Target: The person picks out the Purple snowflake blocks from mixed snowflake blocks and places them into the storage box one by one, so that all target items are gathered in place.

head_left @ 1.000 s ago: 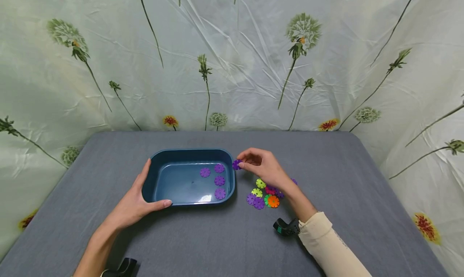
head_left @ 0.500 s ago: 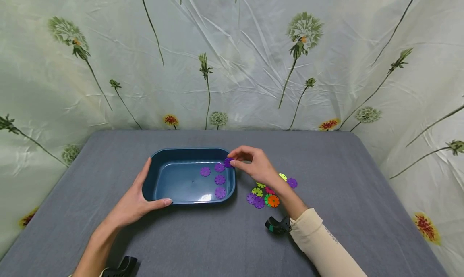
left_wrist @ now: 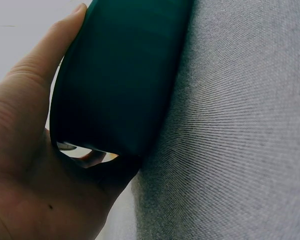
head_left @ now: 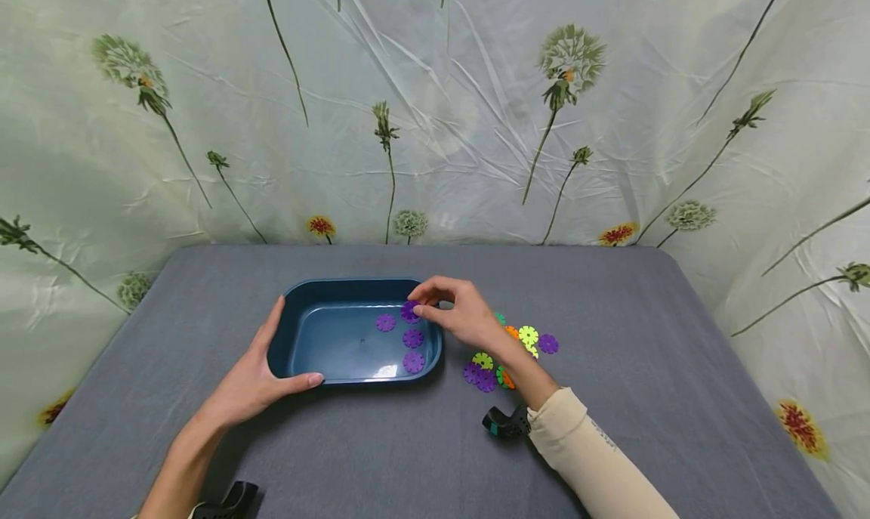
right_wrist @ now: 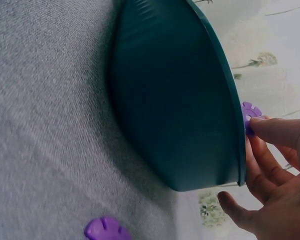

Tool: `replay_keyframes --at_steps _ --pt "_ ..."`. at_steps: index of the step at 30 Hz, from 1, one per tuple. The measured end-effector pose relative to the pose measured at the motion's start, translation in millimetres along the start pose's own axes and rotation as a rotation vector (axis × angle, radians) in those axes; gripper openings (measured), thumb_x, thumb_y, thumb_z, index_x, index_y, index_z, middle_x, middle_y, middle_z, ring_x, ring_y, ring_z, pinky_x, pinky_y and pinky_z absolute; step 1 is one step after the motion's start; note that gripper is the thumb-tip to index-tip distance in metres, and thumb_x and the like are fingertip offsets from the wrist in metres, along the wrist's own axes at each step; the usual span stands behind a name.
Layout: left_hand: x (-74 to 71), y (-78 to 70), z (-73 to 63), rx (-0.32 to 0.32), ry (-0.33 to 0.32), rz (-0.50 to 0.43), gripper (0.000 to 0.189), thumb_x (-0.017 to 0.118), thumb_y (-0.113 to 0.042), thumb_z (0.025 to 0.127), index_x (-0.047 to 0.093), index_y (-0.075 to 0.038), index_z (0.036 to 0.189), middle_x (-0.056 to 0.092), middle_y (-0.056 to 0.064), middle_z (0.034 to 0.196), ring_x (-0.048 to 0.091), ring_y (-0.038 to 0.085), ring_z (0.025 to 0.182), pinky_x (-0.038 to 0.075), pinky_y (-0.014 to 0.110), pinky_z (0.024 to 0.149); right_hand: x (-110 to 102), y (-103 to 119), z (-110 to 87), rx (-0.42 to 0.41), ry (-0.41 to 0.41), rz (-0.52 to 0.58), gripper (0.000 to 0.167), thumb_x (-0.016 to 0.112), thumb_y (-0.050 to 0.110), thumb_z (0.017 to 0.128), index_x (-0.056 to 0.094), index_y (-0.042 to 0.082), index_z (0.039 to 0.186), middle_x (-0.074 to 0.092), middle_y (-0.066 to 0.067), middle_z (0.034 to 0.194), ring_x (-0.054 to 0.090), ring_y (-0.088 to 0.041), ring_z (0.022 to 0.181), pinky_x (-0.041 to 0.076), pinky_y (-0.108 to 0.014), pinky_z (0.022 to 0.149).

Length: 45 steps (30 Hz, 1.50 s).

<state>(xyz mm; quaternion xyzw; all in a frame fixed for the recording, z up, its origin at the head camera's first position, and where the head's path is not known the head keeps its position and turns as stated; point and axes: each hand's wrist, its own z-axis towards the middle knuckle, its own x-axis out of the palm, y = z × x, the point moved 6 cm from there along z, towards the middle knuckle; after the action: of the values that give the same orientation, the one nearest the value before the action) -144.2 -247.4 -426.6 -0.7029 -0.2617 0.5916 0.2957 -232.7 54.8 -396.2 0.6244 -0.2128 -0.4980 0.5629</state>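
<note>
A dark blue plastic tub (head_left: 333, 345) stands on the cloth-covered table. My left hand (head_left: 248, 375) grips its left end, thumb over the near rim, fingers around the far side. In the left wrist view that thumb lies along the tub's wall (left_wrist: 120, 75). Above the tub's right end, my right hand (head_left: 465, 311) pinches a purple notched disc (head_left: 410, 312) between thumb and fingers. The right wrist view has this disc (right_wrist: 250, 112) at the tub's rim (right_wrist: 225, 65). Beneath it, several purple discs (head_left: 413, 338) lie flat on the tub floor; one is hidden behind the held disc.
Right of the tub lies a loose group of notched discs: purple (head_left: 548, 344), yellow (head_left: 528, 335), green (head_left: 501, 377) and orange, partly covered by my right forearm (head_left: 526, 372). A flower-printed curtain (head_left: 435, 126) hangs behind the table's far edge (head_left: 421, 245).
My right hand has carried the purple disc leftward, from outside the tub's right rim to over its inside. The left hand and tub have stayed in place.
</note>
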Motion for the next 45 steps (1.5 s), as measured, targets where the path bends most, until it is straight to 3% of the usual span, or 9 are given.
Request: replay_keyframes --at_steps 14,26,35,37,39,42,45 --pt "0.5 0.8 0.6 0.002 -0.004 -0.003 0.133 0.087 -0.043 0.081 -0.015 -0.036 0.166 -0.002 0.021 0.176 0.016 0.059 0.155 0.026 0.083 0.109 16 3 8.2 -0.013 0.036 -0.040 0.015 0.074 0.011 0.097 0.075 0.011 0.111 0.075 -0.008 0.105 0.067 -0.012 0.091 0.057 -0.037 0.083" --pt "0.7 2.0 1.0 -0.007 0.002 -0.015 0.132 0.087 -0.043 0.082 -0.015 -0.038 0.166 -0.003 0.020 0.176 0.015 0.058 0.155 0.025 0.083 0.109 31 4 12.9 -0.002 0.080 -0.145 0.010 0.073 0.011 0.097 0.077 0.012 0.107 0.075 -0.004 0.100 0.066 -0.010 0.089 0.054 -0.025 0.075" --pt "0.7 2.1 0.4 0.001 -0.005 -0.016 0.133 0.087 -0.043 0.081 -0.014 -0.037 0.166 -0.002 0.020 0.176 0.015 0.058 0.155 0.024 0.084 0.109 41 5 13.3 0.001 0.111 -0.221 0.010 0.076 0.008 0.095 0.077 0.012 0.104 0.076 -0.003 0.097 0.067 -0.011 0.089 0.054 -0.023 0.079" --pt "0.7 2.1 0.2 -0.001 -0.005 -0.019 0.132 0.087 -0.043 0.081 -0.014 -0.038 0.166 -0.002 0.020 0.176 0.014 0.058 0.155 0.024 0.084 0.109 43 5 13.5 0.003 0.114 -0.235 0.010 0.076 0.008 0.094 0.077 0.012 0.103 0.076 -0.002 0.095 0.068 -0.010 0.088 0.056 -0.028 0.081" --pt "0.8 2.1 0.1 -0.004 -0.003 -0.021 0.132 0.087 -0.043 0.081 -0.015 -0.039 0.165 -0.003 0.020 0.176 0.014 0.059 0.155 0.023 0.084 0.109 44 6 13.9 0.007 0.111 -0.268 0.009 0.077 0.009 0.094 0.077 0.013 0.102 0.077 -0.001 0.093 0.069 -0.010 0.086 0.055 -0.036 0.096" --pt "0.9 2.3 0.4 -0.012 0.000 -0.022 0.132 0.087 -0.043 0.081 -0.015 -0.041 0.165 -0.003 0.020 0.176 0.014 0.059 0.155 0.023 0.084 0.109 46 6 14.5 0.015 0.110 -0.328 0.008 0.079 0.011 0.093 0.078 0.015 0.100 0.077 0.002 0.090 0.070 -0.009 0.085 0.040 -0.051 0.116" --pt "0.8 2.5 0.7 -0.016 -0.002 -0.021 0.132 0.087 -0.043 0.081 -0.015 -0.041 0.165 -0.003 0.020 0.176 0.014 0.059 0.155 0.023 0.084 0.109 47 7 15.2 0.022 0.113 -0.378 0.008 0.079 0.014 0.093 0.078 0.016 0.100 0.078 0.004 0.089 0.070 -0.009 0.085 0.028 -0.057 0.122"
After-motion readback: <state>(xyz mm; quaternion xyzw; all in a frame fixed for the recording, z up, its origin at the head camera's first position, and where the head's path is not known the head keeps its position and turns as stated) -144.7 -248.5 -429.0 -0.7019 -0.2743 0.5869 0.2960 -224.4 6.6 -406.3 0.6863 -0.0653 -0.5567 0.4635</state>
